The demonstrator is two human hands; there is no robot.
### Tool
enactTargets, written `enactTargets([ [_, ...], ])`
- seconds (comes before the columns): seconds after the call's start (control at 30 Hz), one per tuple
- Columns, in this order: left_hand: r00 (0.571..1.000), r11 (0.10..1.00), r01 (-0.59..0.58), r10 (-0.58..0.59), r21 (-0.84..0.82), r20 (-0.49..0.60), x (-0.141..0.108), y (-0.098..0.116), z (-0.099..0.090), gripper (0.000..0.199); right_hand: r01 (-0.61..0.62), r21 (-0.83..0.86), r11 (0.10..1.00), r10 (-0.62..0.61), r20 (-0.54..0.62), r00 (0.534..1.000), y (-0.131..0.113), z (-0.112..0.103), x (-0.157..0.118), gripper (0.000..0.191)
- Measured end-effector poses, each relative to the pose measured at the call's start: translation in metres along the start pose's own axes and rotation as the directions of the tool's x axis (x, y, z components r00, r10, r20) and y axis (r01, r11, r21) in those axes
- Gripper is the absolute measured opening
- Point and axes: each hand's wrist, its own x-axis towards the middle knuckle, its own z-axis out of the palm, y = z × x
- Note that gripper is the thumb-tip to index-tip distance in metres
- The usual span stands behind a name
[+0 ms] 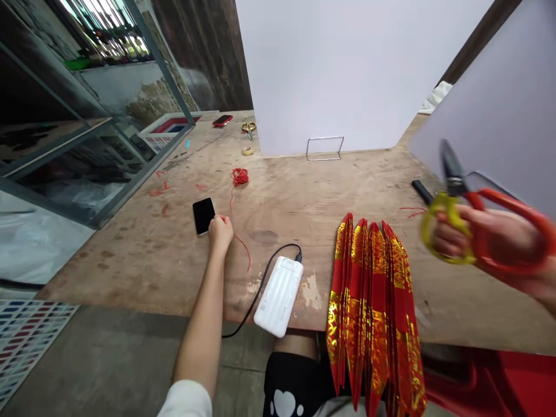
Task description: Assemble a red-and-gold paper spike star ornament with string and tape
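Worktop [286, 208]: wood, carries most items; nr edge faces wearer.
White panel [339, 69]: upright at back, well apart from both hands.
Red/gold paper [377, 266]: R of ctr, approx. 4 folded bunches side by side, nr ends past worktop edge. Pleating looks done (judged). No red thread [240, 176] seen on visible faces; no hand on it.
Scissors [456, 184]: raised, R of paper, blades up, blurred; touch neither paper nor thread, so prob. no cut under way.
R hand [504, 234]: holds scissors, fingers thru yellow loop.
Pwr bank [279, 295]: btwn L forearm & paper, w/ blk cable [299, 256] plugged in.
L hand [220, 230]: fingers curled closed at phone's nr R corner, apparently gripping it.
Phone [203, 215]: dark screen up, L of ctr; not yet let go.
Thread: coil beyond L hand; tail runs past hand, nr end loose. Pinched or not: can't tell.
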Motion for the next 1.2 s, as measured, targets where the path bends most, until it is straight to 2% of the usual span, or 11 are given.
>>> enactTargets([
  [0.07, 0.997, 0.985, 0.049, -0.038, -0.167, 0.070, -0.001, -0.004, -0.010, 0.008, 0.008, 0.355, 0.935, -0.103, 0.249, 0.963, -0.034, 0.052, 0.023, 0.041],
  [0.13, 0.986, 0.943, 0.107, -0.059, -0.314, 0.159, -0.005, -0.008, -0.021, 0.010, -0.060, 0.456, 0.888, -0.159, 0.426, 0.890, -0.057, 0.107, 0.050, 0.035],
  [0.27, 0.956, 0.861, 0.180, -0.039, -0.476, 0.290, -0.016, -0.016, -0.045, 0.026, -0.190, 0.342, 0.920, -0.089, 0.656, 0.750, -0.062, 0.193, 0.103, 0.037],
  [0.33, 0.945, 0.837, 0.195, -0.021, -0.512, 0.325, -0.020, -0.020, -0.055, 0.031, -0.277, 0.262, 0.924, -0.011, 0.745, 0.667, -0.055, 0.222, 0.123, 0.039],
  [0.47, 0.936, 0.804, 0.210, -0.002, -0.556, 0.351, -0.020, -0.025, -0.063, 0.038, -0.401, 0.142, 0.905, 0.052, 0.899, 0.435, -0.048, 0.259, 0.154, 0.044],
  [0.57, 0.931, 0.787, 0.228, -0.003, -0.573, 0.366, -0.018, -0.027, -0.062, 0.038, -0.427, 0.051, 0.903, 0.102, 0.940, 0.326, -0.051, 0.278, 0.172, 0.046],
  [0.7, 0.928, 0.773, 0.237, -0.001, -0.588, 0.373, -0.016, -0.026, -0.060, 0.037, -0.388, 0.019, 0.922, 0.082, 0.967, 0.243, -0.061, 0.292, 0.190, 0.053],
  [0.9, 0.939, 0.755, 0.230, -0.007, -0.615, 0.343, -0.013, -0.024, -0.062, 0.040, -0.349, -0.142, 0.926, 0.196, 0.973, 0.123, -0.071, 0.278, 0.199, 0.067],
  [0.97, 0.943, 0.751, 0.230, -0.016, -0.619, 0.332, -0.013, -0.024, -0.063, 0.039, -0.359, -0.164, 0.919, 0.219, 0.969, 0.118, -0.071, 0.266, 0.199, 0.069],
  [1.07, 0.936, 0.742, 0.239, -0.005, -0.627, 0.351, -0.016, -0.022, -0.065, 0.038, -0.376, -0.176, 0.910, 0.246, 0.958, 0.148, -0.068, 0.257, 0.200, 0.070],
  [1.2, 0.926, 0.724, 0.258, 0.002, -0.639, 0.377, -0.021, -0.020, -0.067, 0.038, -0.390, -0.159, 0.907, 0.243, 0.954, 0.175, -0.065, 0.269, 0.208, 0.068],
])
